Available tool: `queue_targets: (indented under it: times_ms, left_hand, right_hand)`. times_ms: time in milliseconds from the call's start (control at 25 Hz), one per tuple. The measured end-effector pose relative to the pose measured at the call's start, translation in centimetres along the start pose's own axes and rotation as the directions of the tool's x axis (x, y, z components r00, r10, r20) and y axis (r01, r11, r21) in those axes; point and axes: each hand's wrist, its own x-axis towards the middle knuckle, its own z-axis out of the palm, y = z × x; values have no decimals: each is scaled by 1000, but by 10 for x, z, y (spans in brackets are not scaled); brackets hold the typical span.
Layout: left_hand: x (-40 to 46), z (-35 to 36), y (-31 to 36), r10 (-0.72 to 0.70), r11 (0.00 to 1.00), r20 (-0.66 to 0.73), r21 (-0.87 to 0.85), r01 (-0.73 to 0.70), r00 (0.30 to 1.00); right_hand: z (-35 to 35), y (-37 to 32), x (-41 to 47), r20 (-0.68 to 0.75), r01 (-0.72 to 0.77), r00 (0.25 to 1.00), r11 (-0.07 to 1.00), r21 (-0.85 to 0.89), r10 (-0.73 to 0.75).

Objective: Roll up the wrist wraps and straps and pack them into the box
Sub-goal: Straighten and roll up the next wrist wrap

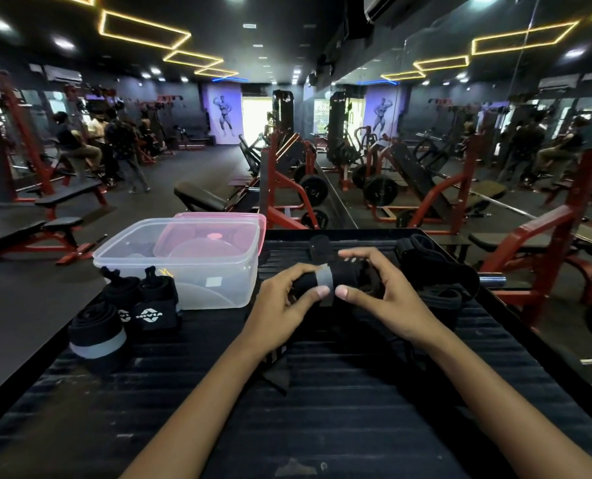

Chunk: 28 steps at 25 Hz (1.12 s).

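Note:
A black wrist wrap with a grey band is held rolled between both hands above the black ribbed platform. My left hand grips its left end, thumb pressed near the grey band. My right hand curls round its right end. A clear plastic box stands open at the left, its pink lid leaning inside. Left of the box sit three rolled wraps: one with a grey band and two with a white logo. Loose black straps lie at the right.
A small black strap piece lies at the platform's far edge. A loose strap end trails below my left hand. Red gym machines, benches and a mirror wall surround the platform. Several people stand far off at the left.

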Motion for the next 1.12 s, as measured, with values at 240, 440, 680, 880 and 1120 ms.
queue_targets:
  times_ms: [240, 440, 680, 880, 1120]
  left_hand:
    - [-6, 3, 7, -1, 998, 68, 64, -4, 998]
    - [-3, 3, 6, 8, 998, 78, 64, -13, 997]
    - [0, 1, 4, 69, 994, 13, -85, -68, 998]
    - [0, -2, 3, 8, 996, -39, -83, -11, 999]
    - [0, -1, 2, -10, 977, 25, -213, 15, 1000]
  right_hand:
    - [20, 4, -8, 103, -94, 990, 996, 2, 94]
    - [10, -2, -4, -14, 64, 998, 995, -80, -65]
    - [8, 7, 1, -92, -37, 995, 995, 92, 46]
    - [5, 7, 1, -20, 46, 999, 992, 113, -44]
    - [5, 9, 1, -72, -2, 997, 989, 149, 13]
